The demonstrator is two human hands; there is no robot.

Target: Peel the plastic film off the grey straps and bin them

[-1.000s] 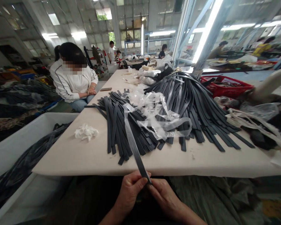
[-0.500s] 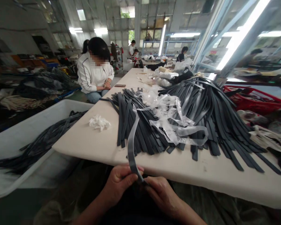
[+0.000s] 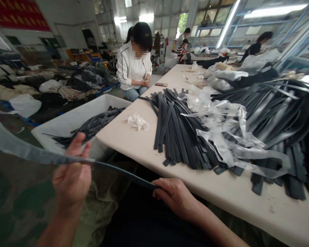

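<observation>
A dark strip (image 3: 126,172) stretches between my two hands, with a pale translucent backing film (image 3: 20,149) trailing from it to the left. My left hand (image 3: 73,171), raised at the lower left, pinches the strip and film. Near the table edge, my right hand (image 3: 172,195) grips the strip's other end, its fingertips closed. Many flat dark strips (image 3: 182,137) lie fanned on the cream table (image 3: 139,147). Crumpled clear film (image 3: 229,137) rests over them. A small wad of white material (image 3: 137,122) sits near the table's left corner.
A white bin (image 3: 51,125) holding dark strips stands left of the table. Across from me sits a person (image 3: 135,65) in a white jacket. A larger pile of dark strips (image 3: 293,116) covers the table's right side. Several people work farther back.
My left hand has moved left and up, away from my right hand, drawing the strip out between them. The view has turned to the left.
</observation>
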